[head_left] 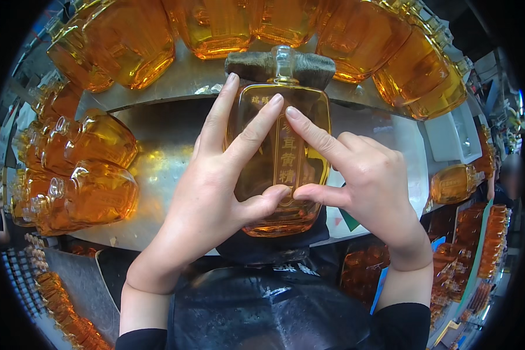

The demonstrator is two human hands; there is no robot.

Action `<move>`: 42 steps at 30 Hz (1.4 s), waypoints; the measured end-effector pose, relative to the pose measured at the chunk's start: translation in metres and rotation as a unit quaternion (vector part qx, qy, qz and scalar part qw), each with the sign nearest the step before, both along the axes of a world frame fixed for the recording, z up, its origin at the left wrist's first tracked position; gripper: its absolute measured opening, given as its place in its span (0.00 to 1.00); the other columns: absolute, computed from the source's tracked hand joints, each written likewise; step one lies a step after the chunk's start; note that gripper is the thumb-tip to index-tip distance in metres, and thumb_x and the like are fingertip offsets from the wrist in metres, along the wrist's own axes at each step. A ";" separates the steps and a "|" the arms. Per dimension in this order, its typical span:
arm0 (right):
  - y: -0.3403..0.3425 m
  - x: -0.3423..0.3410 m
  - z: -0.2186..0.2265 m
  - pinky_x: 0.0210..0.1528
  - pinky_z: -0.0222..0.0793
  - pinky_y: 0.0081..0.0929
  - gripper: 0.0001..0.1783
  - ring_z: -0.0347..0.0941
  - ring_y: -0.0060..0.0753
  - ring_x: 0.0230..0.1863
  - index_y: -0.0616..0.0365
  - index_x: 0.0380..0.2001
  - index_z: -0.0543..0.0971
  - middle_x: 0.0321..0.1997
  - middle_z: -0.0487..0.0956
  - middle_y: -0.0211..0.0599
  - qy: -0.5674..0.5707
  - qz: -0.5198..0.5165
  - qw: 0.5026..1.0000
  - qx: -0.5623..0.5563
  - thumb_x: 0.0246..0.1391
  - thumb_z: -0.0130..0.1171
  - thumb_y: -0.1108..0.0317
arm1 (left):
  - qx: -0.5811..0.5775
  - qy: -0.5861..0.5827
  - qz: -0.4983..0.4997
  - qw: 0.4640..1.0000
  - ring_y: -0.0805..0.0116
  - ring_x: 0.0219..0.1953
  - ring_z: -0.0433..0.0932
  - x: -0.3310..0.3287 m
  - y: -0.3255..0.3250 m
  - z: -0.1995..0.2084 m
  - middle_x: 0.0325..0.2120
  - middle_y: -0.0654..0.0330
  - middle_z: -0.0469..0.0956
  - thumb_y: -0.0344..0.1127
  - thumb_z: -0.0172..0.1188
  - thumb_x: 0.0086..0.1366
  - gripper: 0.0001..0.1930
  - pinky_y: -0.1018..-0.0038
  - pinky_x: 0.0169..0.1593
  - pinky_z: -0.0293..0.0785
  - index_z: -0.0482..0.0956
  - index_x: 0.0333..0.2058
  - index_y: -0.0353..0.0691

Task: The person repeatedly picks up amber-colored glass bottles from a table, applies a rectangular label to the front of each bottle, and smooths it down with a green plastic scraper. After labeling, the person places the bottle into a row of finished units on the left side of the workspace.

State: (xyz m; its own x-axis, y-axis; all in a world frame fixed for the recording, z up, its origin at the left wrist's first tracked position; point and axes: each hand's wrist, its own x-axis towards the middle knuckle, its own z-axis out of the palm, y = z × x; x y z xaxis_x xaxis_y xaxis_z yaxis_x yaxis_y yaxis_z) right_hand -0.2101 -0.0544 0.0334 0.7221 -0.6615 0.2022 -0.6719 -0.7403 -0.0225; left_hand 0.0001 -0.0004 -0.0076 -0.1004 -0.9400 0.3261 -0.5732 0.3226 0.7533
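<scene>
A flat amber glass bottle [314, 131] with gold lettering lies in front of me, its clear neck resting across a dark cloth-wrapped support [248, 65]. Down the middle of its face runs a narrow gold-edged strip with characters. My left hand [207, 169] is spread over the bottle's left side, index fingertip by the strip's top and thumb tip near its lower end. My right hand [370, 175] mirrors it from the right, with index finger and thumb stretched apart and the other fingers curled. The two thumb tips almost meet. Neither hand is wrapped around the bottle.
Several filled amber bottles [128, 44] line the raised metal ledge ahead. More bottles [99, 195] cluster at left on the metal worktop [163, 137]. At right are a white plastic bin [449, 140] and a single bottle [452, 184]. A dark apron [262, 306] covers my lap.
</scene>
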 end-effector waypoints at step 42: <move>0.010 -0.014 0.020 0.32 0.68 0.28 0.14 0.76 0.33 0.28 0.56 0.35 0.84 0.29 0.82 0.31 -0.171 0.130 0.976 0.047 0.42 0.71 0.69 | -0.097 -0.147 0.059 0.983 0.50 0.71 0.54 0.007 -0.005 -0.007 0.71 0.48 0.49 0.48 0.66 0.52 0.41 0.57 0.69 0.55 0.66 0.65 0.44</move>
